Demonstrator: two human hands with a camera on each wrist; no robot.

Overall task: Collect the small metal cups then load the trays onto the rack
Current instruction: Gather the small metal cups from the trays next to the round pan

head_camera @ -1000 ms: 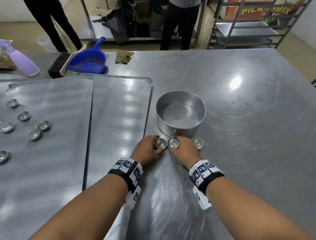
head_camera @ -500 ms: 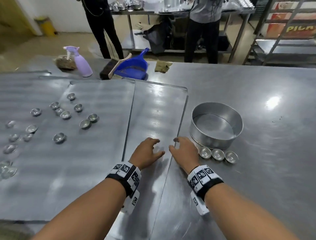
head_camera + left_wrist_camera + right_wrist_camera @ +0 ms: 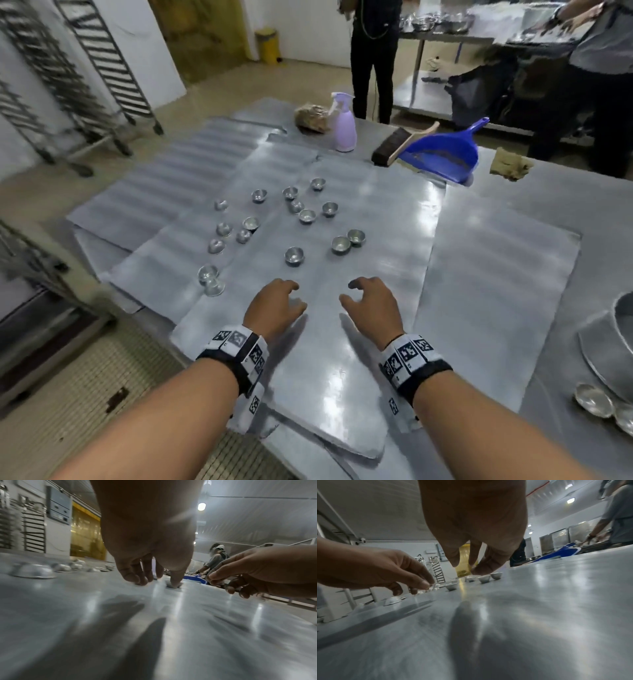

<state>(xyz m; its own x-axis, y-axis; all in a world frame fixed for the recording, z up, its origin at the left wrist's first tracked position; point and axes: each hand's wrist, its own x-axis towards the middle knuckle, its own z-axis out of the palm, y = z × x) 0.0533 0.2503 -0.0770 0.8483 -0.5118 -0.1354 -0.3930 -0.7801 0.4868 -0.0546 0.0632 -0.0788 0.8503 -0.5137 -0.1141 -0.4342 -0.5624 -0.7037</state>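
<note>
Several small metal cups lie scattered on the flat metal tray [image 3: 383, 205]; the nearest cup [image 3: 294, 256] sits just beyond my left hand [image 3: 295, 295], and a pair of cups [image 3: 341, 244] sits beyond my right hand [image 3: 349, 293]. Both hands hover low over the tray's near part, fingers loosely curled and holding nothing. The left wrist view shows my left hand [image 3: 154, 577] just above the tray, with cups [image 3: 32, 572] to its left. In the right wrist view my right hand [image 3: 467, 566] hangs short of a row of cups [image 3: 484, 579]. More cups [image 3: 592, 399] lie beside a round tin [image 3: 616, 342] at the right edge.
Further trays overlap to the left and right. A lilac spray bottle [image 3: 344, 126], a brush [image 3: 394, 147], a blue dustpan [image 3: 442, 154] and a cloth [image 3: 510, 166] stand at the table's far side. Wheeled tray racks [image 3: 113, 61] stand at the left. Two people [image 3: 373, 58] stand behind.
Both hands left the three cups beside the round tin and moved left over the tray with the scattered cups. My view swung left with them.
</note>
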